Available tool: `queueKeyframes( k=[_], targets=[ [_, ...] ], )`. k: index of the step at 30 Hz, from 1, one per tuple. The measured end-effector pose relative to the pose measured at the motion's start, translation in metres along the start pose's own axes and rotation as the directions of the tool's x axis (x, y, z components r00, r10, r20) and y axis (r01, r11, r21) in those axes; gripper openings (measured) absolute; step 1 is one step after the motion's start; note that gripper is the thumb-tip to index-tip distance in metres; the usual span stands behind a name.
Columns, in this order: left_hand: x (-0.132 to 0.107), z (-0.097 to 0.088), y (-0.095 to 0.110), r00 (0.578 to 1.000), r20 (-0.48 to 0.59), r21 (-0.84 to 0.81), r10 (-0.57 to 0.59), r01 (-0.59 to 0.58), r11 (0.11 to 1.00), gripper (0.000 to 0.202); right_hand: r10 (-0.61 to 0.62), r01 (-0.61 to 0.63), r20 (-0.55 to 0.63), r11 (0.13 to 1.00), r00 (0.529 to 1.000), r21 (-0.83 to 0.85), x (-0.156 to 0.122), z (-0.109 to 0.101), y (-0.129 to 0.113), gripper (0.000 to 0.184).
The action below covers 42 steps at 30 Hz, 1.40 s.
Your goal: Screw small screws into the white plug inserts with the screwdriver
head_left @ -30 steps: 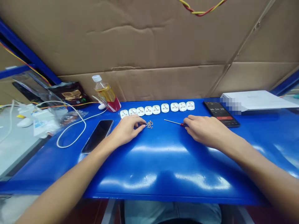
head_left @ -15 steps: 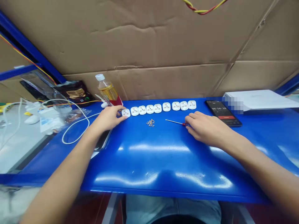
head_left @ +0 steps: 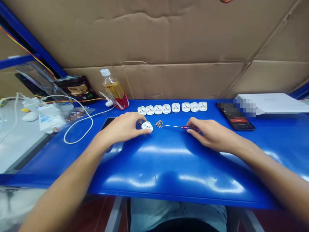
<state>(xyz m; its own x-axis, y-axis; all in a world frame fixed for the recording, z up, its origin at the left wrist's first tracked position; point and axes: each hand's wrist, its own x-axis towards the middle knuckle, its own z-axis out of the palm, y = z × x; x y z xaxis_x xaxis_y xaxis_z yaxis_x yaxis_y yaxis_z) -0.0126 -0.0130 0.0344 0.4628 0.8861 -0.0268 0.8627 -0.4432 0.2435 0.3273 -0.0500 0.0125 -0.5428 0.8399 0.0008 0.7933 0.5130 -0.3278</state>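
Observation:
My left hand is closed, thumb and fingers pinching a white rounded-square plastic socket piece at the table surface. A small pile of brass-coloured screws lies just right of that piece. From the other side, my right hand grips a screwdriver by its red handle. Its thin shaft points left, with the tip close to the screws. Behind both hands stands a row of several similar white socket pieces, small metal parts showing in their recesses.
On the left are a drink bottle, a white cable and a dark phone partly under my left arm. A black phone and a white box lie on the right. Cardboard walls off the blue table's back.
My left hand has brought the leftmost socket piece out of the row, right and nearer, beside the screws. My right hand has shifted slightly left, bringing the screwdriver tip near the screw pile.

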Motion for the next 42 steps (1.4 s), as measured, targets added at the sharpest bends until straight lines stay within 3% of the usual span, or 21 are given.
queueKeyframes(
  k=[4,8,20,30,33,36,42],
  targets=[
    [-0.004,-0.008,-0.008,0.997,0.026,-0.121,0.074,-0.070,0.990,0.067,-0.001,0.001,0.011,1.000,1.000,-0.014,-0.001,0.000,0.002,0.022],
    [-0.004,-0.013,-0.011,0.992,0.084,-0.171,0.095,-0.080,0.982,0.062,-0.009,0.010,0.010,0.999,1.000,-0.050,-0.001,0.002,0.004,0.021],
    [0.002,-0.001,-0.011,0.971,0.085,-0.193,0.222,-0.203,0.960,0.044,0.014,-0.013,0.025,0.999,1.000,-0.042,0.001,0.002,-0.001,0.023],
    [0.000,0.005,0.012,0.962,0.088,-0.234,0.260,-0.234,0.944,0.044,0.020,-0.020,-0.027,1.000,0.999,0.009,0.000,-0.003,0.003,0.028],
    [0.001,0.006,0.015,0.958,0.064,-0.297,0.281,-0.250,0.922,0.049,-0.005,0.008,-0.097,0.999,0.995,0.032,-0.003,-0.006,0.001,0.027],
    [0.001,0.005,0.014,0.969,-0.026,-0.359,0.244,-0.237,0.903,0.051,-0.052,0.059,-0.160,0.998,0.986,0.038,-0.005,-0.007,-0.001,0.025],
    [0.000,0.005,0.021,0.970,-0.174,-0.516,0.169,-0.236,0.824,0.032,-0.113,0.118,-0.197,0.993,0.974,0.017,-0.006,-0.002,-0.006,0.027]
  ],
)
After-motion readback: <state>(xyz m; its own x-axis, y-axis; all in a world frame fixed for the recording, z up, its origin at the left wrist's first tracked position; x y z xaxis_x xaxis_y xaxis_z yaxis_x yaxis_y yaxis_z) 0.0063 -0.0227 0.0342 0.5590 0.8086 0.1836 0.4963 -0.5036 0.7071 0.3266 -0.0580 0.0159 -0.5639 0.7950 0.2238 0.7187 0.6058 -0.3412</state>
